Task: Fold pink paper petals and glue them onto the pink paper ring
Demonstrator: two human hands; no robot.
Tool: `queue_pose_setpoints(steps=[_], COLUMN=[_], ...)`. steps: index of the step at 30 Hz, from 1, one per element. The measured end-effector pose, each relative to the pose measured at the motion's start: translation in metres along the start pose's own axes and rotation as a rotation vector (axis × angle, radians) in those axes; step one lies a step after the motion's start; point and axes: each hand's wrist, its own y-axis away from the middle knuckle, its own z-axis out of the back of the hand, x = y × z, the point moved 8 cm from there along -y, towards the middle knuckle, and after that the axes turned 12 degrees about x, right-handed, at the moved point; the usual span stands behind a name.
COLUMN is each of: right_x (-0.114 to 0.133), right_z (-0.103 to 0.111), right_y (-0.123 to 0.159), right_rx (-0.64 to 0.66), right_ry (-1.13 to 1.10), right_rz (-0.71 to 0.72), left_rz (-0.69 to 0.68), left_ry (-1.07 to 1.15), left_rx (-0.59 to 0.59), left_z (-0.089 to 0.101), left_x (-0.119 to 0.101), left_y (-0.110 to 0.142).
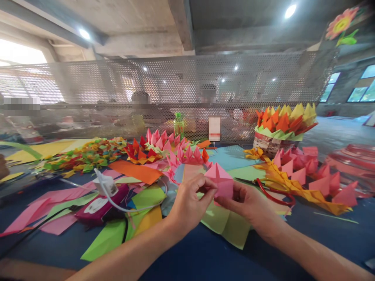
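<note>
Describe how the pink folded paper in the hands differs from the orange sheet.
The pink folded paper is creased into a compact, pointed shape, while the orange sheet is long and flat. The pink folded paper is held up between the left hand and right hand; the orange sheet lies among other papers, untouched. The orange sheet also looks wider than the pink folded paper. Both are brightly coloured.

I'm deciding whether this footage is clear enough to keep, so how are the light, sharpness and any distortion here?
Head view: ceiling lights flare white, window at upper left blown out; perforated screen hazy, people behind it indistinct; red coils at right smeared, forearms stretched toward the lower corners; pink folded paper reads fairly clearly.
</note>
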Motion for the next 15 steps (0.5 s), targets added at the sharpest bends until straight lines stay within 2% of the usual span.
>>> queue_pose_setpoints(steps=[12,15], right_x=[-0.0019,-0.0015], right_z=[0.0061,0.0054], right_y=[0.0008,0.0003], right_rx=[-0.1,-0.092], right_ry=[0.109,0.085], right_rz=[-0.021,-0.002], left_rz=[-0.022,-0.02], left_ry=[-0.052,-0.068], left_rx=[0.011,0.015], left_z=[-0.0047,-0.005], left_x=[-0.0014,-0.0033], left_y=[0.0037,0.0039])
